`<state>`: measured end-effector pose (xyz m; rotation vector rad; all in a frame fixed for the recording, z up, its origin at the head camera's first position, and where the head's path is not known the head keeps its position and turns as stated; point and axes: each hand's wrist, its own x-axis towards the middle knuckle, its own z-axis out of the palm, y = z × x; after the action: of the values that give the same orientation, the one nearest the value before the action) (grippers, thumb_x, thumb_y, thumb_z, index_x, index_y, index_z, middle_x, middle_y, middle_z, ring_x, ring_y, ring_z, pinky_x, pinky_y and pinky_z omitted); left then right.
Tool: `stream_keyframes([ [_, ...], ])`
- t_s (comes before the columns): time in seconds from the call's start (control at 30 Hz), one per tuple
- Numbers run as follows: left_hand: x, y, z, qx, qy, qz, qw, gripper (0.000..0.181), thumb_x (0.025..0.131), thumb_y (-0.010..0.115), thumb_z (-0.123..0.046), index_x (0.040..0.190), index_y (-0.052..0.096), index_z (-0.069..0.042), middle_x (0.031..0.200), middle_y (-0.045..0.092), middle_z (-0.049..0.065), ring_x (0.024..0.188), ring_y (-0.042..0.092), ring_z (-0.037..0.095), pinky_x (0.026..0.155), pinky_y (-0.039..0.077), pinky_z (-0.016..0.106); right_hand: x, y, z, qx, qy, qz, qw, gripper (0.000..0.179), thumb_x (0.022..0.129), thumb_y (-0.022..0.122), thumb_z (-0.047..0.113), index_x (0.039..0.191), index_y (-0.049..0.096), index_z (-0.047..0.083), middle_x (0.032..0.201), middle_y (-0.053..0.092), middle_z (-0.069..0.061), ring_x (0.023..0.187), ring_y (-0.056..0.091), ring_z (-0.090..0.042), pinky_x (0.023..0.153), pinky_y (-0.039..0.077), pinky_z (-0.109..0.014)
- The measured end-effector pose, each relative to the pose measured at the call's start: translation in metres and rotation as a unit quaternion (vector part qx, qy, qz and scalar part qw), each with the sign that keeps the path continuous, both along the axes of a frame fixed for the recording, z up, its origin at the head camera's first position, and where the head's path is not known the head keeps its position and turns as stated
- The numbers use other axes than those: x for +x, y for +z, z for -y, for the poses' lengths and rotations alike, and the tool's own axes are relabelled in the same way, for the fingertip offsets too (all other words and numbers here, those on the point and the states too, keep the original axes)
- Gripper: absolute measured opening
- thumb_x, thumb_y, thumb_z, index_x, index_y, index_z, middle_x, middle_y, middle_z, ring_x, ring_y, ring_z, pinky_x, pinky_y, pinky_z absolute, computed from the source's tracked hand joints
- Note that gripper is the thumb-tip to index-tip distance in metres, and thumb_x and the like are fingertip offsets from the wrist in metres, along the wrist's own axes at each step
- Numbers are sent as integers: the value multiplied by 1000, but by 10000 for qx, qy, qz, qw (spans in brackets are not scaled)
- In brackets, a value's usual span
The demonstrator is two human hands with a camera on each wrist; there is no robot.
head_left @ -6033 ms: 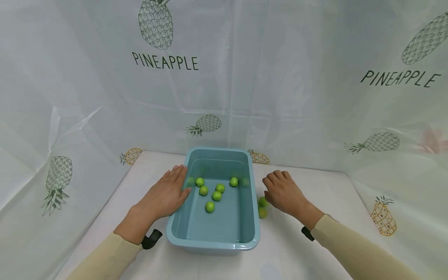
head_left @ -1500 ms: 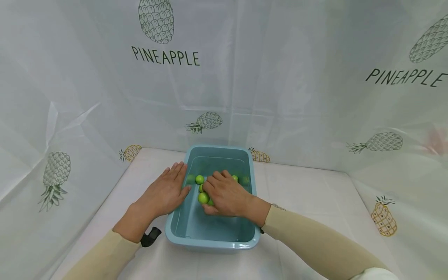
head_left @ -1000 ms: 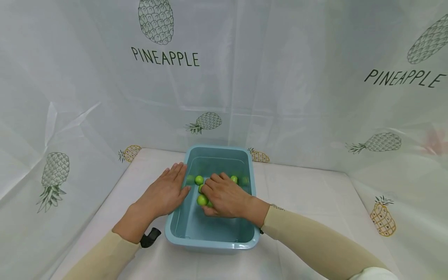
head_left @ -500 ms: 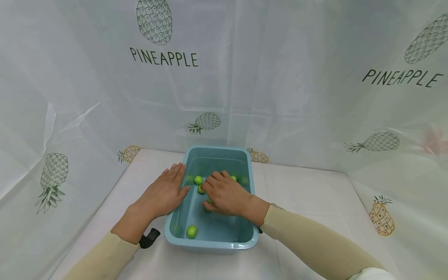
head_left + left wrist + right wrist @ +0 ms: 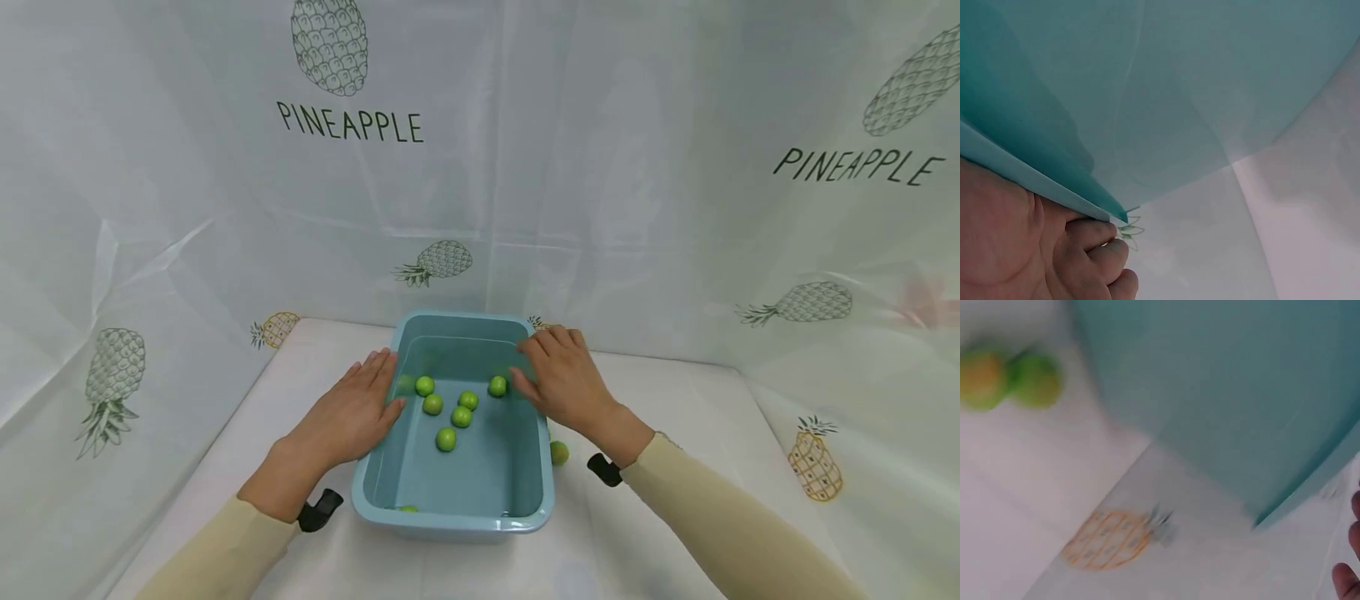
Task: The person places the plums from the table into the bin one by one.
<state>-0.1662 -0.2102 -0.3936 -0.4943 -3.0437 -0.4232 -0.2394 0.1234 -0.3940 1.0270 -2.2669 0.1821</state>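
Observation:
A pale blue plastic bin [image 5: 450,522] stands on the white-covered table. Several small round green fruits, resembling limes [image 5: 461,416], lie on its floor. Another lime [image 5: 407,508] peeks over the inside of the near rim, mostly hidden. My left hand [image 5: 352,417] lies along the left rim with straight fingers; its palm shows against the wall in the left wrist view. Over the right rim hovers my right hand [image 5: 566,379], fingers loosely bent, nothing visible in them. Outside the bin's right wall is a lime [image 5: 558,453]; the right wrist view has two blurred limes [image 5: 1036,381] there.
A white pineapple-print sheet [image 5: 637,208] hangs behind and at both sides of the table [image 5: 660,383]. Black wrist straps [image 5: 604,470] are on both arms.
My right hand has let go inside the bin and moved right, over the rim. One lime rolled to the near left end. Earlier, that hand was at the limes outside. My left hand stayed put.

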Motion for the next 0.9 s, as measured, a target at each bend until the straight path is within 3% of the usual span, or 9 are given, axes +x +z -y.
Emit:
stream_keyframes([
  [0.23, 1, 0, 0, -1, 0, -16, 10000, 73, 109, 52, -33, 163, 26, 9, 170, 27, 27, 159, 25, 45, 129, 25, 60, 3, -36, -52, -145, -678, 158, 9975, 31, 98, 65, 32, 111, 67, 3, 103, 70, -13, 99, 59, -35, 83, 47, -50],
  [0.43, 1, 2, -1, -11, -10, -26, 10000, 72, 110, 52, -32, 163, 26, 9, 170, 27, 27, 159, 25, 45, 129, 26, 60, 17, -74, -80, 64, -719, 477, 9962, 34, 92, 73, 32, 110, 67, 4, 105, 69, -12, 101, 61, -35, 88, 51, -52],
  [0.67, 1, 3, 0, -18, -29, -18, 10000, 72, 110, 52, -32, 163, 25, 9, 170, 27, 28, 159, 25, 46, 129, 25, 61, 34, -109, -92, 347, -698, 891, 9930, 39, 88, 80, 36, 111, 67, 7, 109, 67, -8, 106, 60, -31, 95, 50, -53],
  [0.9, 2, 3, 0, -65, -41, -47, 10000, 72, 110, 52, -33, 163, 26, 9, 170, 28, 28, 158, 26, 46, 128, 26, 61, 48, -134, -88, 595, -819, 1154, 9881, 46, 87, 83, 43, 113, 68, 9, 111, 67, -5, 108, 60, -29, 96, 50, -51],
])
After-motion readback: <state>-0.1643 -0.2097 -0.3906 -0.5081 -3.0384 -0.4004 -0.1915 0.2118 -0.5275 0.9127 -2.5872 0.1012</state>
